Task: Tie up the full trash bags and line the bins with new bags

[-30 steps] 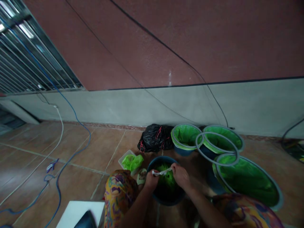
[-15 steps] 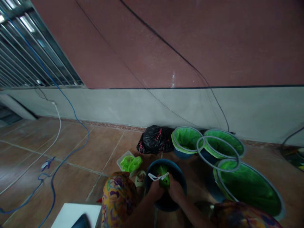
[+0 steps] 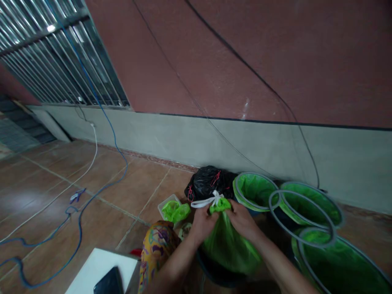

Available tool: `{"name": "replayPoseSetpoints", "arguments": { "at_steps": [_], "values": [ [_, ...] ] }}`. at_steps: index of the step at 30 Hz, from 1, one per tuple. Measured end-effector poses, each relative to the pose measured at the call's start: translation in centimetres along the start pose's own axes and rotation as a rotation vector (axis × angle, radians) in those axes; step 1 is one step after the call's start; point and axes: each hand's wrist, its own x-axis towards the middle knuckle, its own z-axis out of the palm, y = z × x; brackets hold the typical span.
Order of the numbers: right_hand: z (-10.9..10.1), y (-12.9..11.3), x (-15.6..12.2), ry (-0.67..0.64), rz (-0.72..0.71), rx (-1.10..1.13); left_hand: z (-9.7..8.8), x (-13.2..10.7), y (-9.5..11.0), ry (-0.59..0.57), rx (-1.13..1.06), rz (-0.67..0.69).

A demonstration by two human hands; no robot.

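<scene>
A full lime-green plastic bag (image 3: 229, 245) hangs from my two hands, its gathered neck (image 3: 219, 205) bunched at the top. A white tie (image 3: 205, 202) runs from that neck toward the left, with a small knot or bow at the neck. My left hand (image 3: 203, 224) is shut on the neck and the tie. My right hand (image 3: 241, 220) pinches the neck from the other side. Below the bag sits a dark bucket (image 3: 214, 277), mostly hidden by it.
A knotted black bag (image 3: 208, 183) with red ties stands by the wall. Several green-lined bins (image 3: 254, 192) with grey rims sit to the right, and a loose grey ring (image 3: 301, 218) lies on them. A small tray (image 3: 173, 210) holds green plastic. Blue and white cables cross the tiled floor.
The green bag has come up out of the dark bucket, and my hands have risen with it. The white tie now sits at the bag's neck. The view has tilted and shifted.
</scene>
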Motion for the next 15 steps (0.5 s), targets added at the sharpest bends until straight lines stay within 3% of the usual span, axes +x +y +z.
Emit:
{"name": "replayPoseSetpoints", "arguments": {
  "at_steps": [3,7,11,15],
  "values": [
    [-2.1,-3.1,3.0,0.043,0.001,0.261,-2.2,1.3,2.2,0.106,-0.117,-0.004],
    [-3.2,-5.5,7.7,0.113,-0.032,0.456,-5.1,2.8,1.7,0.298,-0.155,-0.007],
    [-4.0,-5.5,12.7,0.254,-0.083,0.431,-8.1,4.7,-0.3,0.347,-0.143,-0.095],
    [-4.7,-3.6,16.9,0.422,-0.059,0.367,-10.1,6.7,-1.9,0.368,-0.16,-0.134]
  ]
}}
